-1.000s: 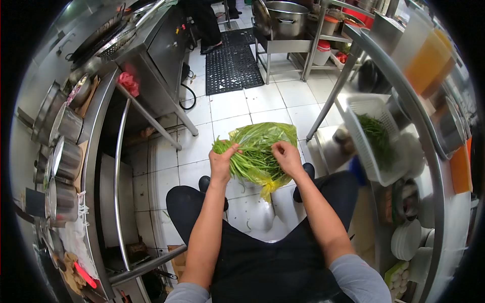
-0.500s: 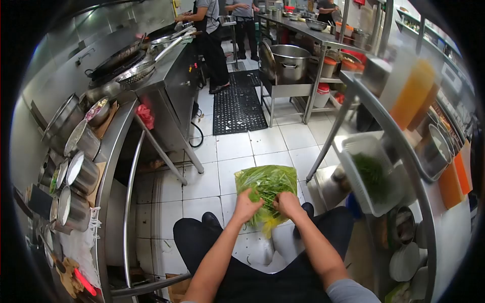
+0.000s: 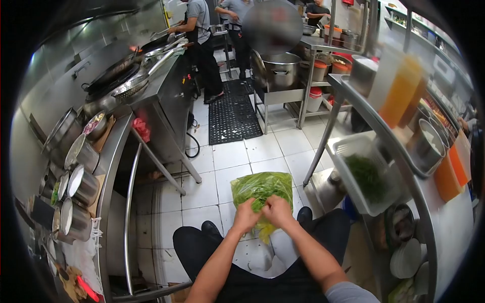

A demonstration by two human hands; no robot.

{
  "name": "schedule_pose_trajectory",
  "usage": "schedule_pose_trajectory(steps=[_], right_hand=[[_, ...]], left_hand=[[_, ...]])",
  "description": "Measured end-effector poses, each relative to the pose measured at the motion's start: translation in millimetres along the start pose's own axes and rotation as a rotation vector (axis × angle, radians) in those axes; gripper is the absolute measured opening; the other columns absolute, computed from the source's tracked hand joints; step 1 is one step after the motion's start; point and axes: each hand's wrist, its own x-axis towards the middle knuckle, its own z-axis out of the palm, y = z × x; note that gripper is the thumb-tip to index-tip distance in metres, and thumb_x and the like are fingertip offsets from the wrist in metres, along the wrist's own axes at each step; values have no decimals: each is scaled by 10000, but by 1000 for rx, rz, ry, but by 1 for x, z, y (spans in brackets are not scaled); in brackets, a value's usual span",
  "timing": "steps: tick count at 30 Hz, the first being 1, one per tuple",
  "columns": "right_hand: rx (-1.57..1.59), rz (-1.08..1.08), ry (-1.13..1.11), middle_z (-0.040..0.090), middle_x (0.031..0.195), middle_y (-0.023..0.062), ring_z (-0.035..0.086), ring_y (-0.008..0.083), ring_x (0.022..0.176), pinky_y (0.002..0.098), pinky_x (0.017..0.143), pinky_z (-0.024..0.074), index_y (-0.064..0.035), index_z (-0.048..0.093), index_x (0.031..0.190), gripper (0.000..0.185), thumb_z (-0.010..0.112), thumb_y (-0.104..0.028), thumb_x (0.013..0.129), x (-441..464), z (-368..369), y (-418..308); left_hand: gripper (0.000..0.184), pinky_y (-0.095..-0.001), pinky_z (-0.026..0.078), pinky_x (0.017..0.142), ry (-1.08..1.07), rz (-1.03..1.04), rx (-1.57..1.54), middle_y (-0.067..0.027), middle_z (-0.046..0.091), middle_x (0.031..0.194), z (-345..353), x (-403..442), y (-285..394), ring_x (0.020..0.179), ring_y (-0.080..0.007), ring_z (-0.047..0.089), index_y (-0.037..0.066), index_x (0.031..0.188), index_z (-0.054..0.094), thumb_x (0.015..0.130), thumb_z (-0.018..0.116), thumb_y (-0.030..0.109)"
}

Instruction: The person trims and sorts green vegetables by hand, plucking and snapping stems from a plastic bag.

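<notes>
A clear, yellowish plastic bag (image 3: 262,181) full of leafy greens (image 3: 259,192) sits low between my knees, above the white floor tiles. At its near side my left hand (image 3: 246,216) has curled fingers, closed on some of the greens. My right hand (image 3: 278,211) is right beside it, also closed among the greens, thumb and fingers pressed together. The hands nearly touch. What lies inside the fingers is mostly hidden. Below them hangs a yellow, crumpled end of the bag (image 3: 265,233).
On the left, a steel counter (image 3: 113,151) holds metal pots (image 3: 83,182) and woks (image 3: 108,76). To the right, a steel rack carries a plastic basket of greens (image 3: 366,177). Ahead lie a black rubber mat (image 3: 235,111) and a large pot (image 3: 281,70); co-workers stand beyond.
My hands have drawn closer together over the greens, the right one moving left and covering more of them. The camera view has shifted slightly. A blurred circle now covers part of the background.
</notes>
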Motion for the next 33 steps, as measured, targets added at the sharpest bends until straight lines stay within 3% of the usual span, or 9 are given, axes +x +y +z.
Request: schedule_pose_trajectory(steps=[2, 4, 6, 7, 11, 18, 20, 26, 33], right_hand=[[224, 90, 207, 635, 814, 195, 620, 376, 711, 451, 680, 517, -12, 655, 749, 171, 644, -183, 759, 6, 2, 9], [251, 128, 120, 650, 848, 167, 640, 346, 765, 417, 721, 523, -21, 689, 870, 181, 674, -177, 780, 6, -5, 19], [434, 23, -8, 658, 860, 123, 661, 290, 865, 367, 780, 524, -37, 695, 1044, 278, 704, -197, 816, 6, -6, 24], [611, 71, -154, 677, 927, 36, 633, 160, 899, 293, 807, 497, -72, 650, 1206, 347, 675, -173, 875, 3, -8, 22], [1057, 111, -385, 634, 885, -41, 533, 34, 795, 218, 705, 455, -60, 674, 1135, 248, 626, -214, 946, 3, 13, 13], [945, 292, -420, 668, 901, 16, 586, 64, 799, 230, 743, 475, 14, 668, 993, 157, 612, -113, 921, 2, 5, 4], [954, 214, -358, 599, 752, -52, 484, 26, 650, 218, 566, 399, -29, 670, 967, 180, 638, -201, 923, 0, 22, 15], [843, 187, -265, 643, 721, 23, 562, 85, 667, 279, 624, 465, 2, 682, 888, 192, 654, -176, 825, -1, 42, 26], [655, 274, 25, 614, 646, 61, 567, 128, 609, 298, 576, 447, 4, 649, 789, 175, 635, -169, 814, 4, 27, 12]], left_hand=[[323, -389, 527, 708, -9, -49, -103, -185, 680, 884, -1, 6, -14, 823, -302, 683, -21, 1009, 621, 736, 751, 92], [288, -367, 539, 674, -9, -104, -216, -151, 687, 858, -7, 6, -18, 783, -243, 691, -20, 993, 627, 756, 753, 85], [205, -320, 556, 635, -32, -195, -835, -99, 681, 849, -16, 9, -16, 747, -165, 667, -16, 950, 625, 798, 740, 59], [187, -305, 576, 632, -69, -255, -918, -111, 689, 907, -25, 9, -8, 748, -184, 677, -9, 968, 600, 828, 716, 34], [242, -348, 604, 651, -26, -294, -1122, -160, 673, 958, -30, 10, -15, 765, -197, 684, 21, 1017, 506, 834, 664, 11], [250, -351, 602, 645, -35, -296, -1101, -153, 677, 922, -38, 10, -19, 746, -203, 686, 15, 1015, 511, 827, 674, 33], [210, -343, 594, 630, 58, -281, -1033, -150, 681, 894, -41, 9, -12, 727, -199, 682, -2, 995, 546, 834, 675, 37], [114, -308, 545, 546, 118, -263, -966, -103, 666, 762, -42, 9, -8, 628, -163, 637, -7, 881, 633, 814, 713, 39], [218, -298, 560, 675, 133, -193, -957, -121, 687, 870, -34, 14, -20, 760, -168, 668, 8, 1003, 545, 832, 679, 3]])
